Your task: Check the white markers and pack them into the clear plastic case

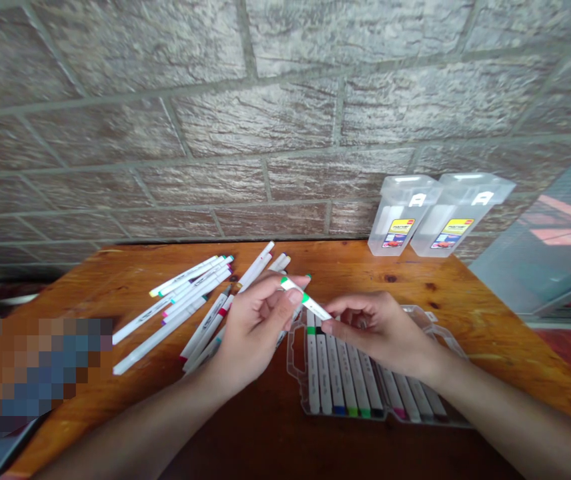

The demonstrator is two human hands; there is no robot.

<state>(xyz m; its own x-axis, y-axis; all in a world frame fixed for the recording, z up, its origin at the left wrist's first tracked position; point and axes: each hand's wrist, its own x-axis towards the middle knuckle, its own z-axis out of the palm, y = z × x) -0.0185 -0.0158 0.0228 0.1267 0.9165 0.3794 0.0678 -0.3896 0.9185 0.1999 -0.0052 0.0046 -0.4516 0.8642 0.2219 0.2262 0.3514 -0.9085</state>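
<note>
A white marker (318, 309) with green bands is held between my two hands, above the table. My left hand (260, 320) pinches its green-capped end between thumb and fingers. At the other end, my right hand (378, 330) grips the marker with its fingertips. Below my right hand lies a clear plastic case (295, 363) with several white markers (348, 380) side by side in it; some show green, blue or black ends. Part of the case is hidden under my right hand and forearm. Loose markers (208, 327) lie just left of my left hand.
More loose markers (180, 293) are spread over the left of the wooden table (335, 267). Two clear plastic boxes (428, 223) with marker labels stand at the back right, by the brick wall (285, 147). A pixelated patch covers the lower left.
</note>
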